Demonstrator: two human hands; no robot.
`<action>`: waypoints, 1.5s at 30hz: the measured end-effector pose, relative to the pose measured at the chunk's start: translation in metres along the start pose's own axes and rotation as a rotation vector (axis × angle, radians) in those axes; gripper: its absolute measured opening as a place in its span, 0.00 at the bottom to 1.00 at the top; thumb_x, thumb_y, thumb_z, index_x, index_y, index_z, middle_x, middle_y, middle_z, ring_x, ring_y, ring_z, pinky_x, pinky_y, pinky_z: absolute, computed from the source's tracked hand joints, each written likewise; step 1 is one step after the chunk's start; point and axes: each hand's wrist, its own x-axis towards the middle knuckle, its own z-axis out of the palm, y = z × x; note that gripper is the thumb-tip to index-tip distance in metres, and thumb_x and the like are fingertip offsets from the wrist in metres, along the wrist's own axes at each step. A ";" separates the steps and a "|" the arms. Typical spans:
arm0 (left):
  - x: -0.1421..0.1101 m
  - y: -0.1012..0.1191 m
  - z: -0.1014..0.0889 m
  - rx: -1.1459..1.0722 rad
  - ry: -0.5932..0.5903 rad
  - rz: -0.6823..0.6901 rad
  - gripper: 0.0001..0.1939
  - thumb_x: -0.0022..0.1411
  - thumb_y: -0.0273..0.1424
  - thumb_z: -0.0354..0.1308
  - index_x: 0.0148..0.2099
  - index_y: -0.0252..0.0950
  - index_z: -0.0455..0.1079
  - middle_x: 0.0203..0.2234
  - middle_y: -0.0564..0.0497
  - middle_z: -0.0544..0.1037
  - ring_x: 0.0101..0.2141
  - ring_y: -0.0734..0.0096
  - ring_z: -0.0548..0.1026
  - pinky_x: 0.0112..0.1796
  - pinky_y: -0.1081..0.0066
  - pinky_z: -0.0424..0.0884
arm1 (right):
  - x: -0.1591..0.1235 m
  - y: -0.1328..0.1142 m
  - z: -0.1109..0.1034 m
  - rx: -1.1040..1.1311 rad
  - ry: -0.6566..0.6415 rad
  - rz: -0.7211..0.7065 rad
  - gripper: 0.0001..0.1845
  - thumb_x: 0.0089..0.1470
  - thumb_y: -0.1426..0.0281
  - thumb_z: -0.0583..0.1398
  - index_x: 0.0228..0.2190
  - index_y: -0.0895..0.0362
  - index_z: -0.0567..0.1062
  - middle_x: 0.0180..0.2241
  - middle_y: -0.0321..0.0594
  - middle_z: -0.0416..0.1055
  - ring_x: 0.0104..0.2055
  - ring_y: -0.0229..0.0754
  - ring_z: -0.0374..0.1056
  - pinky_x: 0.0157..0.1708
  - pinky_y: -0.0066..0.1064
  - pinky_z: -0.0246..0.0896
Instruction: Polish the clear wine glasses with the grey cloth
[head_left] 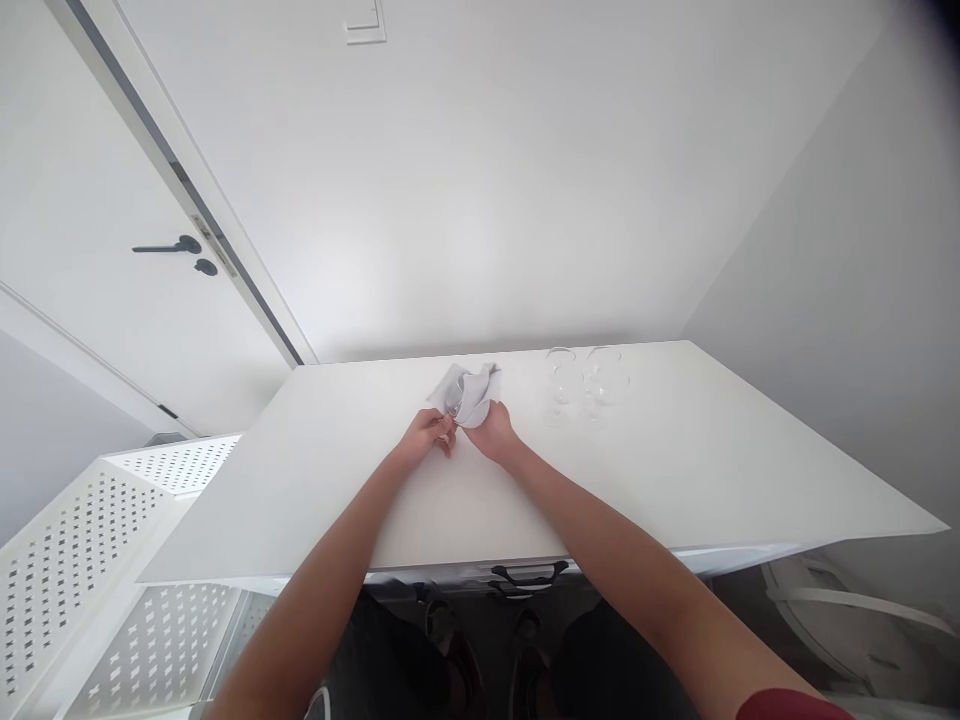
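Over the white cabinet top, a clear glass (454, 396) is partly wrapped in a light grey cloth (475, 394). My left hand (431, 432) pinches the near end of the glass, which looks like its stem or foot, with some fingers curled below. Closed around the cloth is my right hand (491, 430), pressing it against the glass from the right side. The cloth hides much of the bowl. To the right, several clear stemmed glasses (596, 385) stand close together; their outlines are faint against the white surface.
A white wall rises behind the cabinet top (300, 480). Black drawer handles (529, 574) stick out at its front. On the left are a perforated white unit (71, 530) and a door with a black handle (166, 246). A pale rounded object (862, 620) sits low at right.
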 end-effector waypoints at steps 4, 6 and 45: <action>0.001 -0.002 0.004 -0.141 -0.001 -0.041 0.14 0.58 0.40 0.66 0.35 0.32 0.73 0.26 0.48 0.70 0.26 0.68 0.72 0.28 0.63 0.76 | -0.006 0.000 0.006 0.124 -0.074 0.125 0.25 0.59 0.43 0.56 0.36 0.52 0.72 0.28 0.40 0.71 0.31 0.48 0.69 0.25 0.39 0.66; 0.001 -0.003 0.005 -0.183 0.038 -0.036 0.16 0.57 0.39 0.66 0.44 0.34 0.75 0.31 0.45 0.75 0.29 0.64 0.74 0.29 0.61 0.77 | -0.008 0.000 0.009 0.142 -0.115 0.167 0.27 0.58 0.42 0.57 0.43 0.52 0.71 0.31 0.39 0.72 0.29 0.45 0.69 0.22 0.36 0.64; 0.005 0.009 -0.004 -0.290 0.398 0.278 0.23 0.60 0.51 0.63 0.42 0.36 0.77 0.38 0.42 0.81 0.42 0.58 0.78 0.38 0.64 0.72 | -0.013 0.009 0.017 -0.321 -0.312 0.202 0.18 0.57 0.52 0.62 0.36 0.54 0.73 0.32 0.38 0.70 0.34 0.42 0.65 0.38 0.34 0.59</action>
